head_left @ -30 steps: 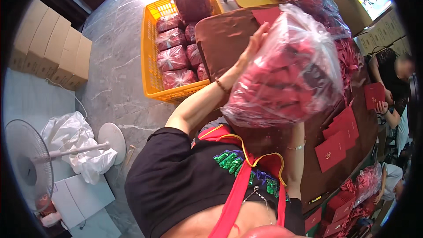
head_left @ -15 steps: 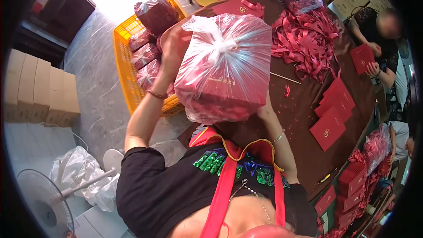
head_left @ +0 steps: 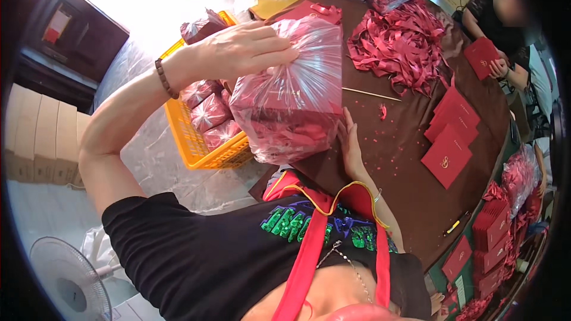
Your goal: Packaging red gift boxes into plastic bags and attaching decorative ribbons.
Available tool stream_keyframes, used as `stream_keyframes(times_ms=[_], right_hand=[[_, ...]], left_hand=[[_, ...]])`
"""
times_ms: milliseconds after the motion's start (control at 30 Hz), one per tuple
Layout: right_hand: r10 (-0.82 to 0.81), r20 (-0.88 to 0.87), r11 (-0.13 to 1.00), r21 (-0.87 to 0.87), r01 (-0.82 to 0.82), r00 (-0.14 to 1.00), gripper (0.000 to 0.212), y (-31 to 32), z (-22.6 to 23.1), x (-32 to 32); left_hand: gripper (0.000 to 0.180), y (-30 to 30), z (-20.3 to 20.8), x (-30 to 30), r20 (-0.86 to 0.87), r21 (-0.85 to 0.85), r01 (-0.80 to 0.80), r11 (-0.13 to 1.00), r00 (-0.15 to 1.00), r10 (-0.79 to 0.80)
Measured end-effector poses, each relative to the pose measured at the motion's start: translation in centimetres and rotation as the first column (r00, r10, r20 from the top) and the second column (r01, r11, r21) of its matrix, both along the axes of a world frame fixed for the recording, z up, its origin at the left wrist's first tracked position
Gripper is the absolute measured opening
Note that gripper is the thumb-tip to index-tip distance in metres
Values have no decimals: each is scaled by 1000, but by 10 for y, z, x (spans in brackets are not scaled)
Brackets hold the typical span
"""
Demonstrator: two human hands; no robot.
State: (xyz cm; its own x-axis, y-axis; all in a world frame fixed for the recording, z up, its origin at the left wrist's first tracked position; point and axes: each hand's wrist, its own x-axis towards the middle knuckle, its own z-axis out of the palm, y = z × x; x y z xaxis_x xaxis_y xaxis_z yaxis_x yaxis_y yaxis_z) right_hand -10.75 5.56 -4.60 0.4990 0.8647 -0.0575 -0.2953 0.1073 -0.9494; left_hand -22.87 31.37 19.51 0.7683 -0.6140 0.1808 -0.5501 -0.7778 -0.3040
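Well, clear bag [head_left: 318,86]: between my two hands, packed with red pieces and gathered at the top, so its filling looks done; it isn't among those in the crate, and what supports it from below I cannot tell.
Left hand [head_left: 241,50]: arched over the bag's top, fingers and thumb drawn together on the gathered plastic, the exact pinch hidden under my fingers.
Right hand [head_left: 351,145]: spread fairly flat, fingers nearly straight, palm side against the bag's right flank, gripping nothing.
Bagged bundles [head_left: 209,113]: below my left wrist, wrapped alike and apparently finished, inside the yellow crate [head_left: 180,137], whose rigid plastic wall is pierced like lattice.
Red folders [head_left: 447,156]: right of my right hand, overlapping, flat and stiff, unbagged on the counter [head_left: 410,220], so I judge these are left to deal with.
Ribbon pile [head_left: 398,44]: beyond my right hand, loose, satiny, tangled strips, also unbagged.
Film: thin and glossy, pleats fanning out from my left fingertips.
Bag shape: blocky, smooth on the upper faces, crumpled lower down near my right hand.
Counter covering: soft brown cloth, dotted with red scraps beside my right hand.
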Motion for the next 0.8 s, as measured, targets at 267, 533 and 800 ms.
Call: stream_keyframes(times_ms=[267, 533, 800], right_hand=[[-95, -228, 992, 55, 110, 969, 52, 5, 2, -22], [62, -774, 986, -51, -161, 630, 69, -39, 8, -58], [403, -878, 914, 401, -60, 258, 81, 3, 40, -10]], left_hand=[[18, -31, 2, 19, -169, -1, 51, 999, 984, -51], [14, -55, 15, 10, -173, 56, 30, 998, 985, -20], [27, -17, 20, 24, -352, -60, -364, 930, 879, 321]])
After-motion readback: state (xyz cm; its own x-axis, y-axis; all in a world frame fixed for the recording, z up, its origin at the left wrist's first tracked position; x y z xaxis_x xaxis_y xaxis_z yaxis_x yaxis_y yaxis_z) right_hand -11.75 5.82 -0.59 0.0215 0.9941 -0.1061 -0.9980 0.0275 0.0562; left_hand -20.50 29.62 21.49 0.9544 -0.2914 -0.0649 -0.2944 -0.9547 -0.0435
